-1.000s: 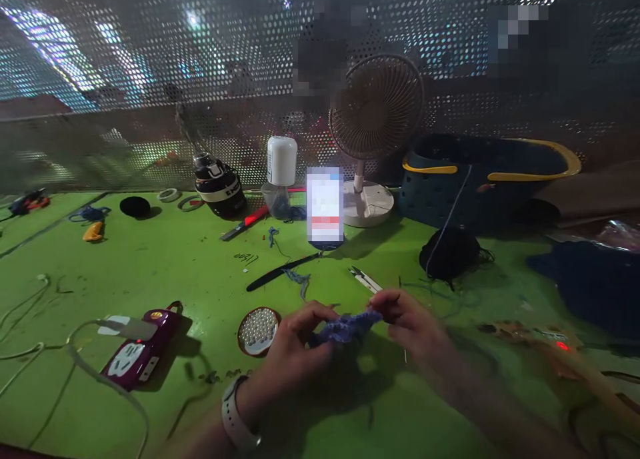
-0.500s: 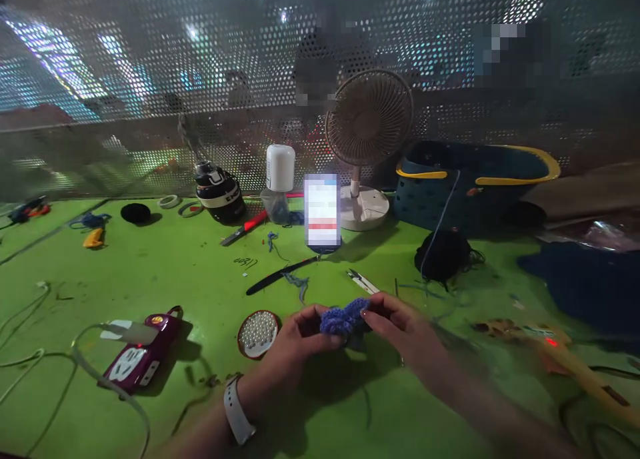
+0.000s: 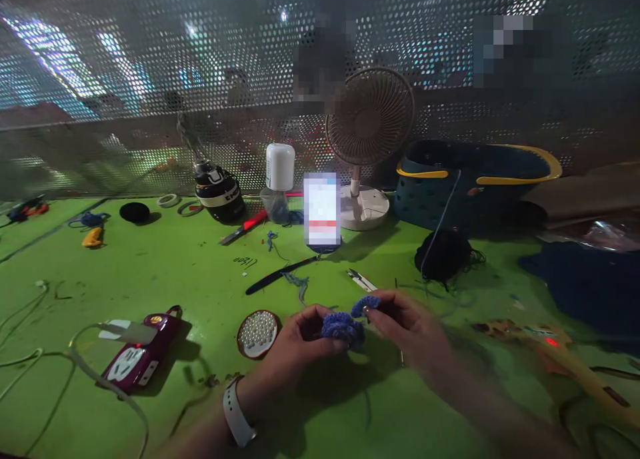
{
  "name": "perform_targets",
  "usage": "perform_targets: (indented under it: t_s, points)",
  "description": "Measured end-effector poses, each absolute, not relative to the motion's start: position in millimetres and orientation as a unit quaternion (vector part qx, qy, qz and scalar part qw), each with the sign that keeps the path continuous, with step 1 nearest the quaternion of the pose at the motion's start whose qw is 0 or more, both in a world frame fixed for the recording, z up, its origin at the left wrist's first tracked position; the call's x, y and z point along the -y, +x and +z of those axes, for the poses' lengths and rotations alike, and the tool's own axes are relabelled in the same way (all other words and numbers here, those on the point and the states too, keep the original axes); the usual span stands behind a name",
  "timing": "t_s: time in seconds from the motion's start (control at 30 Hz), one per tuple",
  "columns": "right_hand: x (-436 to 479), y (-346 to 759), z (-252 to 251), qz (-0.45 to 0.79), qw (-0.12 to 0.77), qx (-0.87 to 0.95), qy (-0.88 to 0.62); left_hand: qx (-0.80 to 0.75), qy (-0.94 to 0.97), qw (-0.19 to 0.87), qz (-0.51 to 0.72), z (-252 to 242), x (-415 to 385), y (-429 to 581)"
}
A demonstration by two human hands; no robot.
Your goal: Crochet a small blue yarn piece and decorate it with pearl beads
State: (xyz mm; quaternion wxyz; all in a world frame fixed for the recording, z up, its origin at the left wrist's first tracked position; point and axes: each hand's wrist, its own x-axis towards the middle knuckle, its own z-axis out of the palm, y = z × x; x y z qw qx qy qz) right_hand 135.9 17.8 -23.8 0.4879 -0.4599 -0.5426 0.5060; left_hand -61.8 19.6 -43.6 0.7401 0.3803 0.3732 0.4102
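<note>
Over the green table, my left hand [image 3: 310, 342] is closed on a blue crocheted flower [image 3: 341, 328], thumb at the front and fingers behind. My right hand [image 3: 407, 320] pinches a blue crocheted petal [image 3: 364, 304] just above and to the right of the flower. Whether petal and flower are joined I cannot tell. A small pale spot shows by the right fingertips, too small to name. Left of my left hand sits a round dish [image 3: 246, 350] of white pearl beads [image 3: 258, 331]. White-handled thread snips [image 3: 361, 280] lie beyond my hands.
A purple power strip [image 3: 143, 352] with cables lies at left. What looks like a yellow glue gun [image 3: 575, 362], red light lit, lies at right. Farther back stand a phone [image 3: 322, 209], a fan [image 3: 370, 119], a dark basket [image 3: 440, 202] and black yarn [image 3: 445, 256].
My right hand has drawn the petal up and away from the flower, so a gap shows between them. The flower in my left hand has tipped slightly downward.
</note>
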Motion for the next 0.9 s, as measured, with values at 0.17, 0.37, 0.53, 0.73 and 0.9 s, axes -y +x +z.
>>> perform_targets:
  t_s: [0.17,0.37,0.53,0.73,0.9]
  points:
    - [-18,144,-21,0.227,0.512,0.732,-0.389,-0.359,0.415,0.729,0.409,-43,-18,-61]
    - [-14,154,-11,-0.031,0.453,0.827,-0.331,-0.364,0.565,0.585,0.453,-46,-15,-66]
    - [-10,162,-8,-0.094,0.397,0.867,-0.286,-0.315,0.731,0.361,0.486,-45,-15,-70]
    - [-14,157,-8,-0.186,0.344,0.872,-0.294,-0.265,0.826,0.2,0.455,-42,-17,-74]
    - [-16,154,-14,-0.153,0.326,0.883,-0.301,-0.212,0.902,0.088,0.366,-39,-18,-80]
